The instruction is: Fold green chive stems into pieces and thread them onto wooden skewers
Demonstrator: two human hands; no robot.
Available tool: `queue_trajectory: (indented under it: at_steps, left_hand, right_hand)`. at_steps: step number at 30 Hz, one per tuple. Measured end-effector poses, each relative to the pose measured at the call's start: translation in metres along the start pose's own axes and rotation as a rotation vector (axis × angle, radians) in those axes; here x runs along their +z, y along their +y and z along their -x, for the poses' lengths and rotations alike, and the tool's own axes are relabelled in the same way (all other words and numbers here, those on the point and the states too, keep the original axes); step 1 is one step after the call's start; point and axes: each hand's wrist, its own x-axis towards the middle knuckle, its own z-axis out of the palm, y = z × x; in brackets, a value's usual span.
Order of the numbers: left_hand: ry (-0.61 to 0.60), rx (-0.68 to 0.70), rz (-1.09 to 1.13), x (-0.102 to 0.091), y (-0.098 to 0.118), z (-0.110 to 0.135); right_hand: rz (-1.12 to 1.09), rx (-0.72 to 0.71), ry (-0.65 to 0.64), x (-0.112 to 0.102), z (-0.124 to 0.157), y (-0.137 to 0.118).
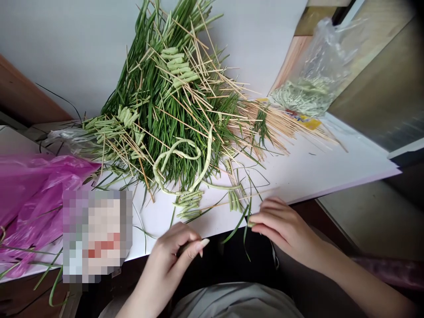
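Note:
My left hand (175, 251) rests at the near edge of the white table (308, 172), fingers curled loosely around something thin that I cannot make out. My right hand (281, 225) is further right at the same edge, fingers pinched together on a small green bean piece with thin green chive leaves (243, 221) hanging from it. Just beyond my hands lie short cut bean pieces (188, 203) and a long curled green bean (185, 159). A big heap of chives (165, 101) mixed with bamboo skewers (212, 84) and skewered bean rolls fills the table behind.
A crumpled pink plastic bag (36, 198) lies at the left. A clear plastic bag of cut beans (311, 84) stands at the back right beside loose skewers (285, 123) on a yellow packet. A blurred rectangular patch (96, 234) sits near the left front edge.

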Motion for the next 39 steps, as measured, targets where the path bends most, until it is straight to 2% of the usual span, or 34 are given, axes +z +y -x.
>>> queue_trajectory:
  at_steps: [3, 5, 9, 12, 16, 22, 24, 27, 32, 37, 39]
  left_hand:
    - [0.242, 0.239, -0.37, -0.017, 0.008, -0.02]
    - [0.345, 0.325, -0.565, -0.021, 0.007, -0.033]
    - [0.359, 0.347, -0.643, -0.02, -0.011, -0.053]
    - [0.352, 0.303, -0.624, -0.017, -0.025, -0.058]
    - [0.354, 0.216, -0.603, -0.016, -0.036, -0.059]
    - [0.357, 0.234, -0.605, -0.016, -0.044, -0.061]
    - [0.375, 0.25, -0.571, -0.016, -0.047, -0.062]
    - [0.408, 0.24, -0.527, -0.016, -0.048, -0.061]
    - [0.422, 0.164, -0.461, -0.02, -0.039, -0.058]
    - [0.458, 0.147, -0.365, -0.026, -0.033, -0.053]
    - [0.471, 0.14, -0.325, -0.028, -0.033, -0.052]
  right_hand:
    - [0.075, -0.047, 0.022, -0.005, -0.033, 0.004]
    - [0.106, -0.083, 0.031, 0.0, -0.056, 0.006]
    - [0.225, -0.159, 0.003, 0.019, -0.091, 0.01]
    - [0.262, -0.155, -0.006, 0.025, -0.101, 0.015]
    - [0.277, -0.085, 0.042, 0.011, -0.092, 0.026]
    - [0.241, 0.065, 0.071, -0.024, -0.039, 0.048]
    - [0.213, 0.11, 0.034, -0.028, -0.022, 0.055]
    - [0.238, 0.127, -0.005, -0.022, -0.005, 0.06]
    - [0.326, 0.118, 0.044, -0.011, -0.004, 0.063]
    - [0.351, 0.028, 0.163, -0.03, -0.009, 0.063]
    - [0.304, 0.037, 0.233, -0.039, -0.011, 0.06]
